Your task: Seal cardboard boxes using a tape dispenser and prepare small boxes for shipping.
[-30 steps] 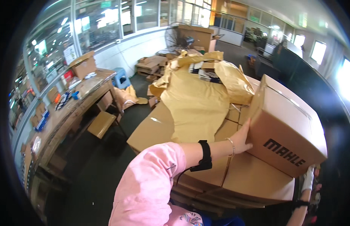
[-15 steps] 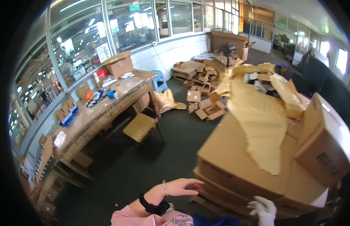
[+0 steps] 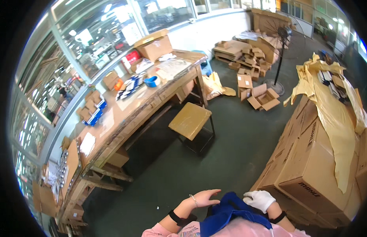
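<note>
My left hand (image 3: pixel 207 196) is bare, with a thin bracelet at the wrist. Its fingers stretch to the right beside a blue apron (image 3: pixel 227 210), and nothing is in them. On the apron's other side, my right hand (image 3: pixel 260 200) wears a white glove; its fingers are loosely bent next to the cloth, with no object visible in them. Both wrists carry black bands. To the right of the glove stands a stack of large brown cartons (image 3: pixel 306 170), partly covered by a sheet of yellowish wrapping paper (image 3: pixel 330 114).
A long wooden workbench (image 3: pixel 152 93) runs along the windows at left, holding a blue tape roll (image 3: pixel 152 81), small boxes and an open carton (image 3: pixel 154 45). A square stool (image 3: pixel 190 120) stands before it. Farther back are a standing fan (image 3: pixel 284 33) and flattened and open cartons (image 3: pixel 264 96).
My view has swung left and come closer to the bench and stool. The carton stack has shifted right in view. My gloved right hand has drawn in toward the apron.
</note>
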The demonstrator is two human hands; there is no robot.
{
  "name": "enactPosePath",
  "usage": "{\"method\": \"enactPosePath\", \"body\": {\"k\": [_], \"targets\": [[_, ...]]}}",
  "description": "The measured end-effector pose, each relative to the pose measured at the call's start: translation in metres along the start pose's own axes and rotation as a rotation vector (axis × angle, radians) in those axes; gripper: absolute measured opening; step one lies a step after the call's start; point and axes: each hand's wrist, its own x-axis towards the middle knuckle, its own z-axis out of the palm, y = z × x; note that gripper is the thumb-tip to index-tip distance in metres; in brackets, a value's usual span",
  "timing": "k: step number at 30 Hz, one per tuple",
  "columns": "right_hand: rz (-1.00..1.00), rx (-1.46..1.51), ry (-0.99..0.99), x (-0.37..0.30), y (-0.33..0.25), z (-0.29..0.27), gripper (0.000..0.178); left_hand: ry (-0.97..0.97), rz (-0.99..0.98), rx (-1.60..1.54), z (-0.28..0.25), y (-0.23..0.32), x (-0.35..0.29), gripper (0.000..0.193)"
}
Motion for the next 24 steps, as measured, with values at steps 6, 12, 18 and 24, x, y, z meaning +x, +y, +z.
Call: {"method": "enactPosePath", "body": {"k": [6,12,18,24], "targets": [[-0.077,-0.055,0.018,0.098,-0.022,-0.04,0.039,-0.081,-0.021,-0.14,-0.082,-0.038,0.07,0.059],[0.135,0.134,0.267,0.162,0.005,-0.111,0.04,0.172,-0.403,0.09,-0.155,-0.134,0.123,0.063],[0.341,0.116,0.322,0.239,0.051,-0.183,0.04,0.146,-0.47,-0.085,-0.237,-0.158,0.156,0.063],[0.216,0.171,0.148,0.348,0.048,-0.225,0.044,0.292,-0.545,-0.216,-0.326,-0.194,0.183,0.061]]}}
